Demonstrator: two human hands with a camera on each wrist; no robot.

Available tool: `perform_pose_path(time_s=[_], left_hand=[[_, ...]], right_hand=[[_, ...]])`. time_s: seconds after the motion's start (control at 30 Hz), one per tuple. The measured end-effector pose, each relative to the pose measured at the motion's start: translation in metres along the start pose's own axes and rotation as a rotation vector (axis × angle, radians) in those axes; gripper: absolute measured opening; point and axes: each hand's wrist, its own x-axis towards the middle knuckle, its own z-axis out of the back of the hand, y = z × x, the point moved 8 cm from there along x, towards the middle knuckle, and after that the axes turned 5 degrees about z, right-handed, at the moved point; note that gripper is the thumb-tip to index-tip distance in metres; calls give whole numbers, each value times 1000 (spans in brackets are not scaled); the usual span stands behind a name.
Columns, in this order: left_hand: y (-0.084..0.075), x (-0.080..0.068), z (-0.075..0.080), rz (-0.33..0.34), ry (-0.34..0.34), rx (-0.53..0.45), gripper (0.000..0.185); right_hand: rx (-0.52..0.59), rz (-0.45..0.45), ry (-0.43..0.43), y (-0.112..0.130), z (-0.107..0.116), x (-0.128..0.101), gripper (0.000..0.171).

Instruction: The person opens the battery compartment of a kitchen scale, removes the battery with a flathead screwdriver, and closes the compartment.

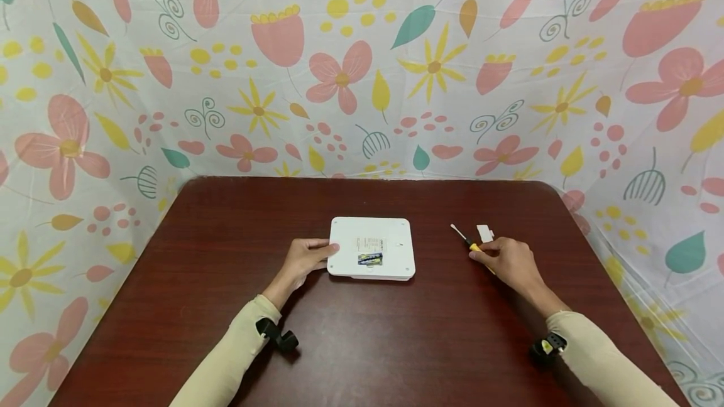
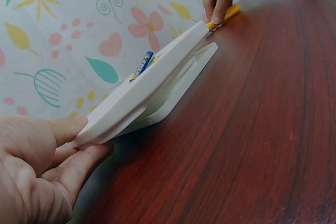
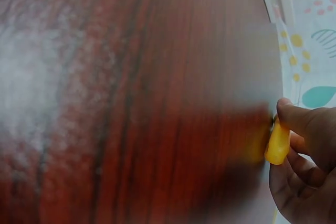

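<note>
At its left edge, the left hand [image 1: 305, 259] pinches a white device [image 1: 371, 231]; the right hand [image 1: 510, 261], a screwdriver [image 1: 474, 247].

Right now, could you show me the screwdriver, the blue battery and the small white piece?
Screwdriver [image 1: 473, 245]: head view, front of the yellow handle.
Blue battery [image 2: 142, 67]: left wrist view, middle of its side.
Small white piece [image 1: 483, 233]: head view, its flat face.

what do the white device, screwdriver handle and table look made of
White device: probably plastic, satin finish, with smooth rounded corners. Screwdriver handle: likely plastic, smooth and solid yellow. Table: wood or wood-look laminate, fairly glossy, showing dark grain and glare.
</note>
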Motion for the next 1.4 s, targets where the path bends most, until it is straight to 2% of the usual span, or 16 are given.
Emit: perform_pose_path(time_s=[0.27, 0.6, 1.07, 1.23, 1.4], left_hand=[[0, 0, -1, -1, -2, 1, 36], [0, 0, 0, -1, -7, 4, 33], [-1, 0, -1, -7, 5, 9, 35], [-1, 0, -1, 0, 7, 0, 35], [1, 1, 1, 4, -2, -13, 36]], right_hand=[[-1, -27, 22, -5, -2, -2, 38], [17, -23, 49, -7, 2, -2, 46], [16, 6, 33, -5, 11, -2, 43], [2, 52, -14, 3, 26, 3, 42], [-1, 131, -41, 21, 47, 16, 34]])
